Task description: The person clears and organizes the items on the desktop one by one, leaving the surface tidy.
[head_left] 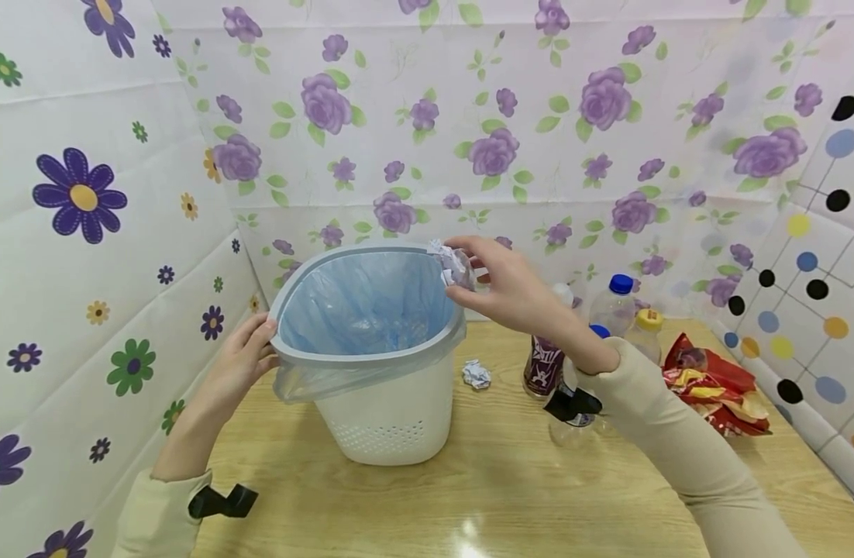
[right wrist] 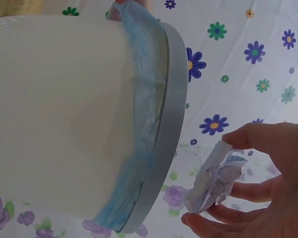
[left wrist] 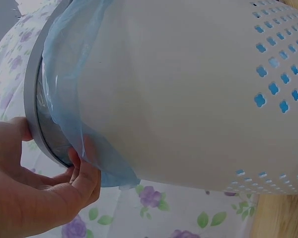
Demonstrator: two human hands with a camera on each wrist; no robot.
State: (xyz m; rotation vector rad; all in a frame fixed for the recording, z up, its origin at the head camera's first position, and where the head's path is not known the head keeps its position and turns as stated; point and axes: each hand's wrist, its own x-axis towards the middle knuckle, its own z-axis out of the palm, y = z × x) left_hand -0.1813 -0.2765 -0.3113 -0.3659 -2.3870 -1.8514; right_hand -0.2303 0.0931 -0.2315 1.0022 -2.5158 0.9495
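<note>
Pinching crumpled paper [right wrist: 214, 179] in the right fingers [right wrist: 253, 135], just above the smooth grey rim [right wrist: 178, 74] of a perforated plastic bin [head_left: 399, 395]; gripping that rim with the left fingers [left wrist: 87, 179]. Might drop outside if released too near that edge; might drag thin, crinkled blue liner [head_left: 367, 291] loose by tugging.

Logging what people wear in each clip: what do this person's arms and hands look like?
The left sleeve and right sleeve are plain cream, each with a black fitting near its end. The left hand and right hand are bare, without gloves.
</note>
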